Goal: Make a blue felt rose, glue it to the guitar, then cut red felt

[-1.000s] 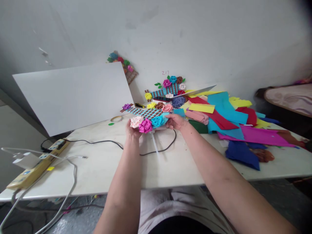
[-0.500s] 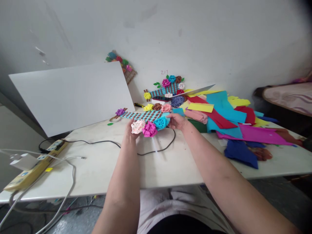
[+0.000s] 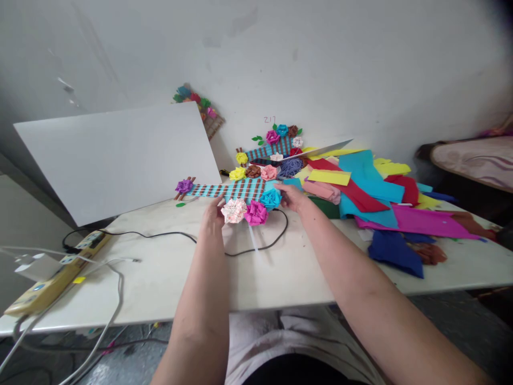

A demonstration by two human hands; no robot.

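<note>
- Holding a woven paper strip (image 3: 232, 190) low over the table (image 3: 280, 267), both hands grip its flower-covered end.
- Left hand (image 3: 214, 214) is closed on the edge beside the white flower (image 3: 234, 210).
- Right hand (image 3: 292, 197) pinches the edge by the blue flower (image 3: 271, 198).
- Long axis runs left to right. The free end extends leftward, beyond the left hand.
- Coloured paper sheets (image 3: 372, 198) lie right of the right hand.

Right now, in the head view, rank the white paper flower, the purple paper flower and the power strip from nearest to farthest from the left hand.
1. White paper flower: just right of the left hand, at its fingers.
2. Purple paper flower: up-left, at the woven piece's end.
3. Power strip: far left.
</note>
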